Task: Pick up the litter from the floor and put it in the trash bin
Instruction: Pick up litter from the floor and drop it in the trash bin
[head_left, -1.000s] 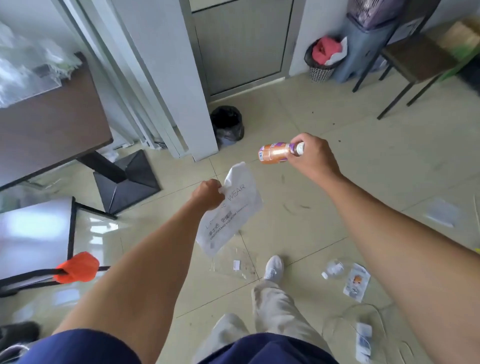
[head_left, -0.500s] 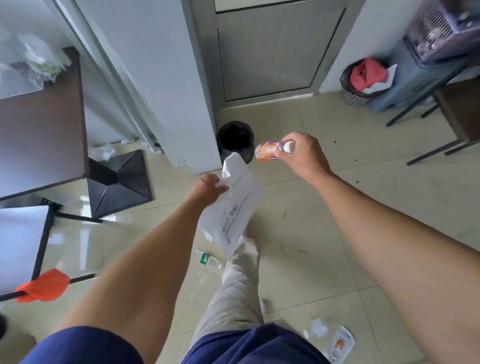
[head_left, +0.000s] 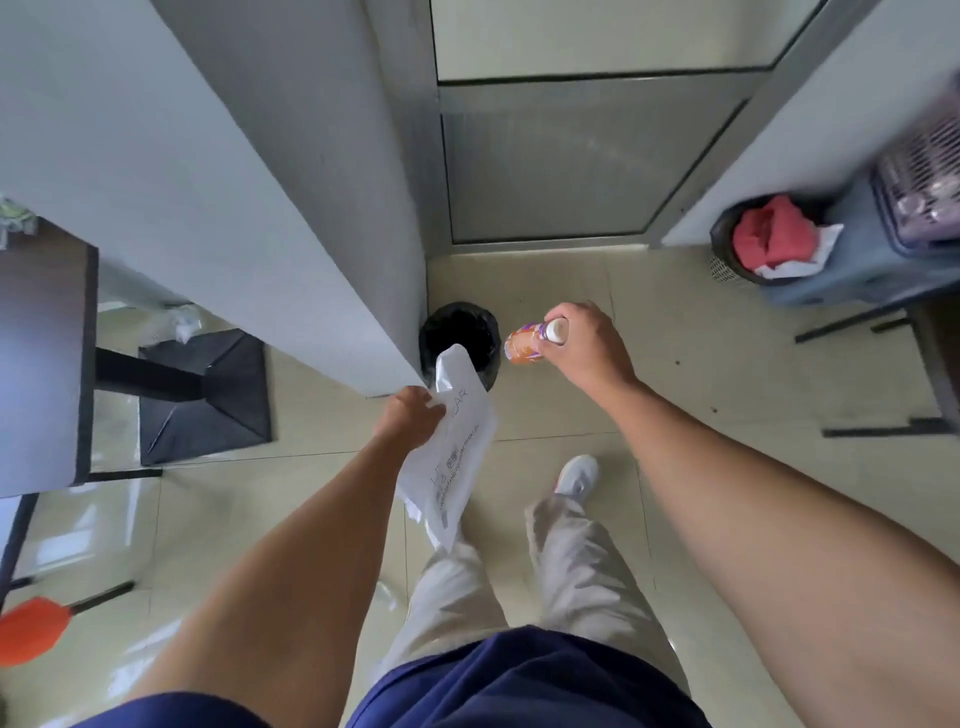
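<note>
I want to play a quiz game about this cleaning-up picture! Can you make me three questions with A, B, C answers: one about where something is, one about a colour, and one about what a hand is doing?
1. Where is the black trash bin?
A. on the dark table
B. on the floor by the wall corner
C. under the chair

2. What colour is the bottle?
A. orange
B. green
C. blue

3. What is the left hand doing?
A. resting open
B. pointing
C. gripping the white plastic bag

Answers:
1 B, it stands on the tiles at the wall's corner.
2 A, the body is orange with a white cap, in the right hand.
3 C, the fingers are closed on the bag's edge.
</note>
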